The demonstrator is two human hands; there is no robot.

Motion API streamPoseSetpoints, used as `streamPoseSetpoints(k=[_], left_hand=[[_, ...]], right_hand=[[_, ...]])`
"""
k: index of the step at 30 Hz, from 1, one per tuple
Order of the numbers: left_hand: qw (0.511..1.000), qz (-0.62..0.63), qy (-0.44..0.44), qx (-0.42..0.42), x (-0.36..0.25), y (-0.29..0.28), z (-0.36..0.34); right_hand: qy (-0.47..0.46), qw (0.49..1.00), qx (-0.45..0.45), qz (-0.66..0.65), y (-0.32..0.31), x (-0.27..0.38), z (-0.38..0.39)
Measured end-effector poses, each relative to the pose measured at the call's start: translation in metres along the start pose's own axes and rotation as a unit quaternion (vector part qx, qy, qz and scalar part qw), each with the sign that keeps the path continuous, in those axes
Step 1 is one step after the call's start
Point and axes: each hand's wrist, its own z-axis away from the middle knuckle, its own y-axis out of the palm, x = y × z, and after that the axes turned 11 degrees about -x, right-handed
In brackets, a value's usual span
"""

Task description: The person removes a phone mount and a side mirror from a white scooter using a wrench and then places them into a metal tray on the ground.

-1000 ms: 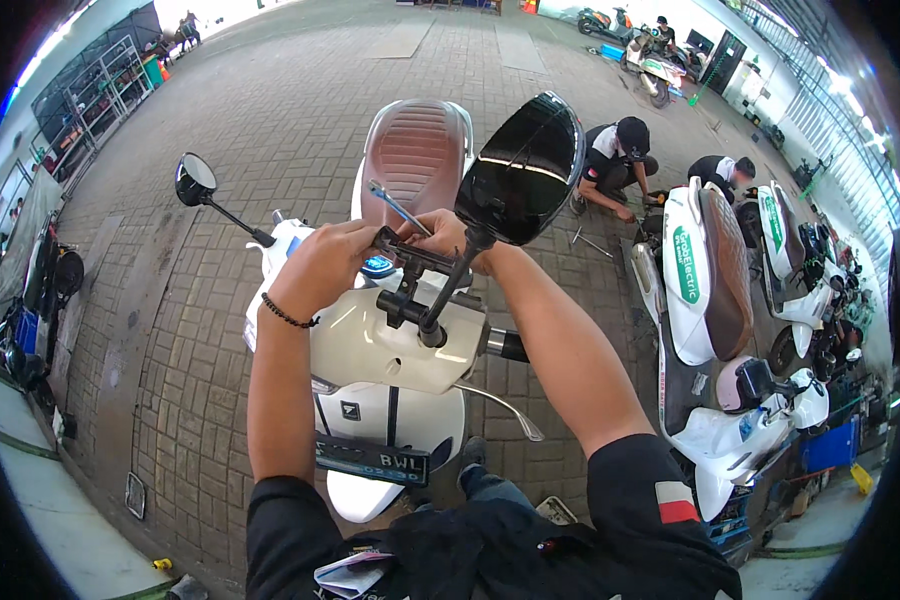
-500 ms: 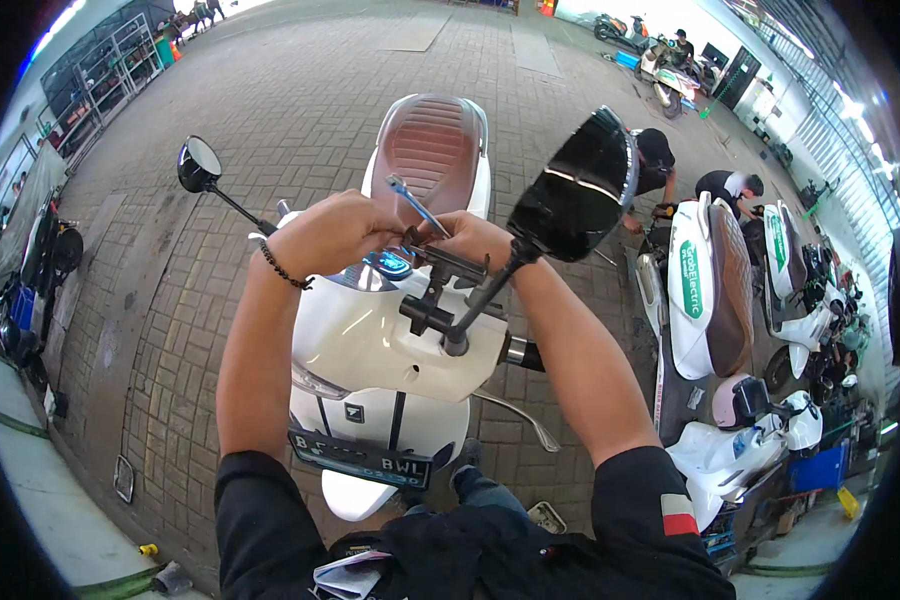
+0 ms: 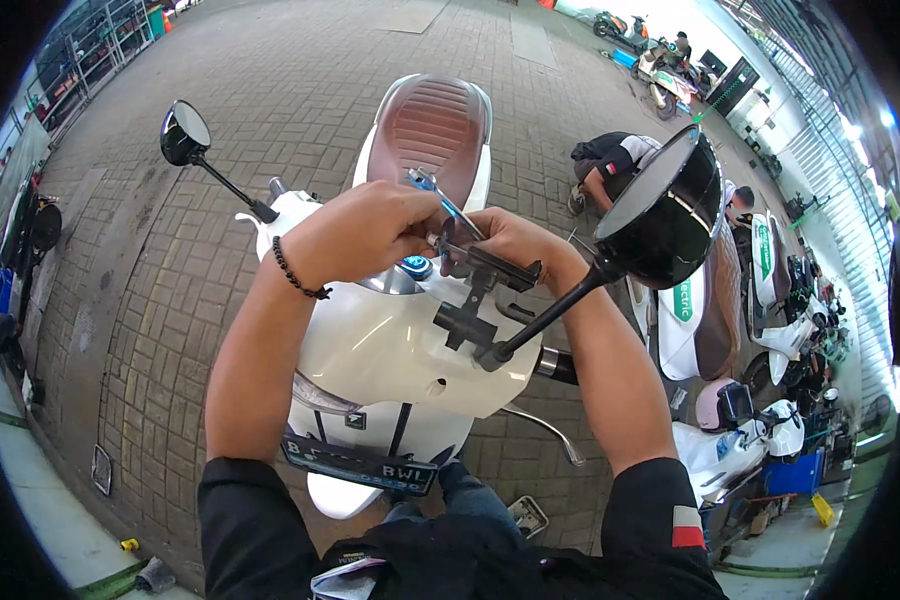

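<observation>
Black bracket above lettered plate

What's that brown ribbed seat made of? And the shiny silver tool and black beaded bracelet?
Brown ribbed seat: probably vinyl or leather; soft sheen, padded ribs. Slim silver tool: likely polished metal, since it gleams. Black beaded bracelet: round beads, little shine; wood, stone or plastic, unclear.

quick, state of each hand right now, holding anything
Left hand: fingers closed at the black bracket; exactly what they hold is unclear.
Right hand: closed on the silver tool.
</observation>
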Motion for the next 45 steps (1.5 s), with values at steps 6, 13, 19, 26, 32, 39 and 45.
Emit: streamPoseSetpoints(k=[6, 13, 19, 26, 32, 39, 45], left_hand=[[1.0, 0.022, -0.001, -0.015, 0.006, 0.004, 0.004], [1.0, -0.002, 0.024, -0.009, 0.004, 0.001, 0.001], [0.999, 0.004, 0.03, -0.021, 0.007, 0.007, 0.003], [0.997, -0.049, 0.044, -0.033, 0.012, 0.006, 0.009], [0.998, -0.011, 0.059, -0.009, 0.005, 0.004, 0.005], [0.999, -0.036, 0.011, -0.014, 0.001, 0.01, 0.0], [0.993, -0.08, 0.091, -0.013, 0.009, 0.004, 0.004]], right_hand=[[-0.007, 1.0, 0.007, 0.01, 0.002, 0.006, -0.002], [-0.023, 0.999, -0.008, 0.024, 0.0, 0.004, -0.003], [-0.023, 0.999, -0.019, 0.023, -0.003, 0.003, -0.001], [-0.029, 0.998, -0.019, 0.046, 0.004, 0.007, -0.006], [-0.043, 0.997, -0.026, 0.06, -0.004, 0.006, 0.001], [-0.048, 0.998, -0.006, 0.043, -0.008, -0.001, -0.005], [-0.056, 0.996, -0.011, 0.071, -0.01, -0.005, -0.008]])
